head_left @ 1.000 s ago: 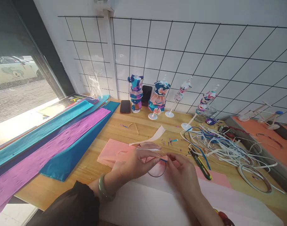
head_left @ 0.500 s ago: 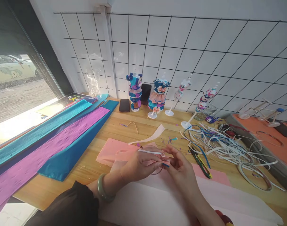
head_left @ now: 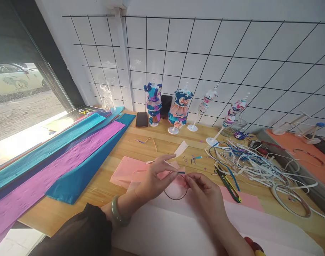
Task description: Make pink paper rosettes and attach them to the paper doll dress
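My left hand [head_left: 155,181], a green bangle at its wrist, pinches a small folded paper piece [head_left: 181,172] with a blue edge between thumb and fingers. My right hand [head_left: 206,193] has thumb and forefinger closed at the end of a thin brown cord or wire loop [head_left: 175,199], close to the paper piece. The loop hangs between both hands, over white paper [head_left: 162,227] and pink paper [head_left: 122,174]. The fingers partly hide the upper part of the loop.
A green-and-black utility knife [head_left: 228,185] lies right of my right hand, near tangled white strips [head_left: 255,163]. Dressed miniature mannequins [head_left: 154,105] stand along the wall beside two phones [head_left: 141,120]. Long purple crepe paper [head_left: 72,160] and blue crepe paper [head_left: 69,188] cover the left side.
My hands have moved slightly apart. The left fingers have opened out from the paper piece, and the brown loop now shows more fully below.
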### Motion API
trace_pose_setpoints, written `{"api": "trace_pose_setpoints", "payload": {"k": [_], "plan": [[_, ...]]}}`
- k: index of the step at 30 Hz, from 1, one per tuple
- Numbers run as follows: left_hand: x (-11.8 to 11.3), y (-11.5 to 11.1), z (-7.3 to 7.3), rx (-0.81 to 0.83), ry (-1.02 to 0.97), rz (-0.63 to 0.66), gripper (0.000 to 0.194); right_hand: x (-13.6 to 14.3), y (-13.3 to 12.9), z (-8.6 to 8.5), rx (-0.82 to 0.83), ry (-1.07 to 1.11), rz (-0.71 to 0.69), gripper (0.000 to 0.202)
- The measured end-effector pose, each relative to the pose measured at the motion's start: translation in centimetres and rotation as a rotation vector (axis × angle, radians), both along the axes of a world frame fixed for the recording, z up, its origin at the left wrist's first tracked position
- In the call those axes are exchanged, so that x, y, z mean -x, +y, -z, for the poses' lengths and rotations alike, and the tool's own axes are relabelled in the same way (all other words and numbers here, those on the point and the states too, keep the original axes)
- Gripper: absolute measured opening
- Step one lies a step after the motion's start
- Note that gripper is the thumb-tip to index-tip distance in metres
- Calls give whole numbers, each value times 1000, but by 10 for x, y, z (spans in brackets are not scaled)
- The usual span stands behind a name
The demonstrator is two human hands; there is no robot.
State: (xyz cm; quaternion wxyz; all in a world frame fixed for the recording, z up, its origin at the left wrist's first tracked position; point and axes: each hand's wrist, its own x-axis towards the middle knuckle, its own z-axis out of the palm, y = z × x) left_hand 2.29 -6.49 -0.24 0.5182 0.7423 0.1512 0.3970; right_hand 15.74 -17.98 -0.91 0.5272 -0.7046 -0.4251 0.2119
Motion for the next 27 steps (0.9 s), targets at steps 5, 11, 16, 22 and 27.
{"api": "trace_pose_setpoints", "payload": {"k": [5,11,16,22,27], "plan": [[-5,12,4,384,-106,-173,16,-2,-2,1,-49,-317,-47,18],[-9,19,11,600,-55,-257,24,-1,-5,-1,-178,-497,-200,16],[-6,2,3,230,79,-57,17,4,-6,-5,-225,-381,-182,12],[-4,-8,0,-11,133,-30,19,9,-4,-6,-121,-90,-186,14],[-5,-11,3,12,135,-3,18,11,-1,-5,-66,144,-121,19]]}}
